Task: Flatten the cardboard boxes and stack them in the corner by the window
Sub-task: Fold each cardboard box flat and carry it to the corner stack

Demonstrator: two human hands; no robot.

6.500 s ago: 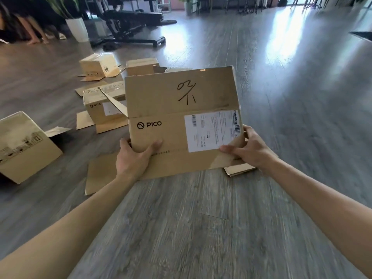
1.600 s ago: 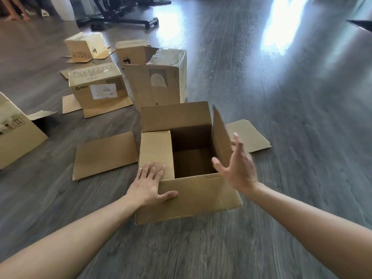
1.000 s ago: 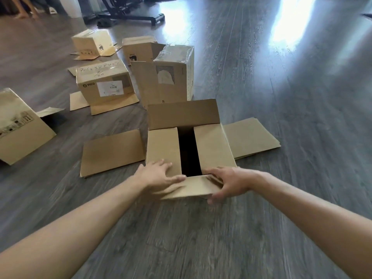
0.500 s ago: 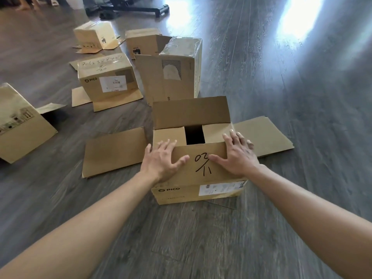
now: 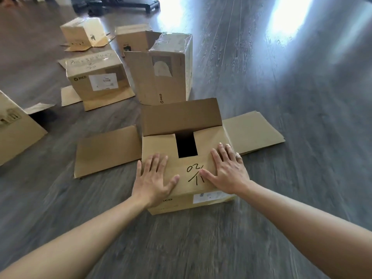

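Note:
A brown PICO cardboard box [image 5: 187,190] stands on the grey wood floor in front of me. Its near top flap, marked "02/11" in black pen, is folded down flat. My left hand [image 5: 154,180] lies flat on that flap's left part with fingers spread. On the right part my right hand [image 5: 228,170] presses flat too. The far flap [image 5: 181,116] stands up, and a dark gap [image 5: 186,144] shows between the inner flaps. Outer flaps lie on the floor to the left [image 5: 106,150] and right [image 5: 253,130].
Other boxes stand behind: a tall taped one [image 5: 167,69], a labelled PICO box [image 5: 96,77], two further back [image 5: 82,32] [image 5: 132,38], and a tilted one [image 5: 14,129] at the left edge. Black equipment legs [image 5: 128,3] cross the far floor.
The box was set down open. Both hands folded the inner flaps in, then brought the near flap over the top. Since half a second ago the hands hold nearly still.

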